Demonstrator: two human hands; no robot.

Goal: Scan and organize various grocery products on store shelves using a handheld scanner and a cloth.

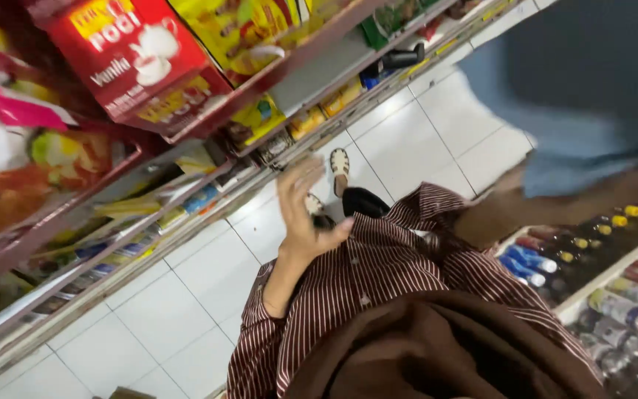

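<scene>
At six o'clock, nearest the camera, a brown cloth point(437, 347) and a maroon striped shirt point(378, 273) are seen. Just above, toward nine o'clock of the shirt, the left hand point(300, 210) is raised with fingers spread and loosely open; nothing is held in it. It is nearest to the lower shelf edge point(208, 199), where small yellow and blue packets point(186, 203) are stacked. The right hand is possibly the blurred brown shape point(526, 207) at three o'clock, though it is too smeared to be judged as open or closed. Rows of capped bottles point(599, 251) are ranged at four o'clock. Farther off, at twelve, a sandalled foot point(340, 162) is set on the white tiled floor point(415, 140). At eleven o'clock a red box point(131, 55) is shelved high.
</scene>
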